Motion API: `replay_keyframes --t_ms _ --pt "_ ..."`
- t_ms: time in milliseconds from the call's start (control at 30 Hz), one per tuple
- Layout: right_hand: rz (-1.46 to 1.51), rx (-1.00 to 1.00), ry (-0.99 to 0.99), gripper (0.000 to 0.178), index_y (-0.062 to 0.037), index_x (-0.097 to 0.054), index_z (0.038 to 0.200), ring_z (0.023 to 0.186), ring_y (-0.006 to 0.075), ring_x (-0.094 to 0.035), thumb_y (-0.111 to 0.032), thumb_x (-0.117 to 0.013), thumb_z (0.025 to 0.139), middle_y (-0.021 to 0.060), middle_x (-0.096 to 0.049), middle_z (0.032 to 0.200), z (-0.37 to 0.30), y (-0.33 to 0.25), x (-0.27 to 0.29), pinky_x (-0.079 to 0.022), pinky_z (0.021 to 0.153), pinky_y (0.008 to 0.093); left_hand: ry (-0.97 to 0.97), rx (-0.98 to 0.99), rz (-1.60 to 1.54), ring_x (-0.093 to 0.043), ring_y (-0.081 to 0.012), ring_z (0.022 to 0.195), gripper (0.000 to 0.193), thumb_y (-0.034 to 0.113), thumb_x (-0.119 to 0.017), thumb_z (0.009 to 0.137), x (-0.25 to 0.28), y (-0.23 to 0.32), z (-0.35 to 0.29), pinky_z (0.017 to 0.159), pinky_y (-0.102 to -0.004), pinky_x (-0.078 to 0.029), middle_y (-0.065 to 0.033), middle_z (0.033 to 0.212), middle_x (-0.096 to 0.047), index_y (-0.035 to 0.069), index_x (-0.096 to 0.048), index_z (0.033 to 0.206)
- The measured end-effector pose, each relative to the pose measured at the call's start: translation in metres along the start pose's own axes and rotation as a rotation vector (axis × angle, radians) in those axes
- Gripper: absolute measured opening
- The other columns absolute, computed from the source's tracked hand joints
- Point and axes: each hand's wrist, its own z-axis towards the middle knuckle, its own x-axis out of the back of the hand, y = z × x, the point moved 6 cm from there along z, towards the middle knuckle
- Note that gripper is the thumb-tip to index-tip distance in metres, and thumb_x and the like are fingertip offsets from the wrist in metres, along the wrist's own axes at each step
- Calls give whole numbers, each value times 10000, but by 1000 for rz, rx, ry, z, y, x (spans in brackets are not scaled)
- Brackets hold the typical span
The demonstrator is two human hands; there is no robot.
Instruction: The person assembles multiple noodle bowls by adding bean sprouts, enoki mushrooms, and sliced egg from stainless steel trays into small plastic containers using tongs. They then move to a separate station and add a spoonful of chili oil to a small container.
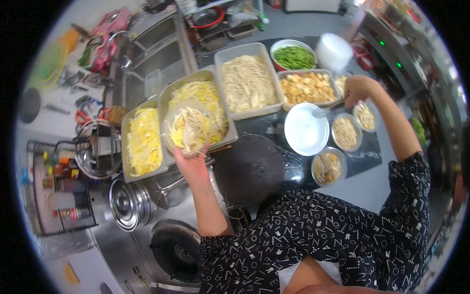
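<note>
My left hand grips a clear round plastic bowl from its near side. Inside it lie pale thin strands and yellow chopped vegetable. The bowl hovers over a deep tray of yellow-tipped bean sprouts. Over on the right, my right hand is closed round the handle of a spoon. The spoon's head reaches over the right rim of a white bowl; what that bowl holds, if anything, I cannot make out. Several filled clear bowls stand near it, one of them with pale strands.
Trays of chopped yellow vegetable, pale strips and golden fried cubes line the counter. Behind are a bowl of chopped greens and stacked clear bowls. A dark round griddle sits close to me, a burner lower left.
</note>
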Motion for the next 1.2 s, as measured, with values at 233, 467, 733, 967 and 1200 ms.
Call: replay_keyframes --t_ms 233,467,733,967,1200 --pt "42 104 -61 207 -60 -716 870 438 118 -540 -255 -749 810 41 -669 669 -2 -63 100 -422 384 274 129 -74 -12 -486 -334 1268 563 409 -401 998 43 35 -32 826 -500 -573 -144 1451 -416 106 -306 1463" --pt "97 347 144 339 -53 -680 975 505 198 -618 -363 -718 841 108 -692 735 66 -229 192 -508 437 339 160 -148 -39 -441 -329 1329 547 363 -356 1020 83 66 -68 993 -557 -472 -150 1490 -388 70 -307 1480" --pt "321 314 396 572 -7 -663 882 483 185 -570 -574 -685 814 97 -641 703 139 -300 197 -475 417 310 256 -156 12 -480 -315 1298 569 424 -367 1007 111 64 -83 884 -504 -556 -119 1474 -417 112 -309 1479" --pt "159 693 532 446 -9 -696 1034 459 117 -528 -419 -694 857 67 -632 699 29 -236 154 -440 399 280 174 -122 -42 -449 -318 1322 565 325 -435 992 72 50 -66 1058 -526 -413 -141 1475 -408 82 -304 1485" --pt "-109 644 796 470 -51 -707 1082 729 317 -670 -382 -773 754 160 -704 866 -59 -163 95 -533 710 396 -82 83 -161 -464 -313 1303 526 319 -454 984 16 0 -27 912 -530 -529 -133 1450 -420 89 -344 1444"
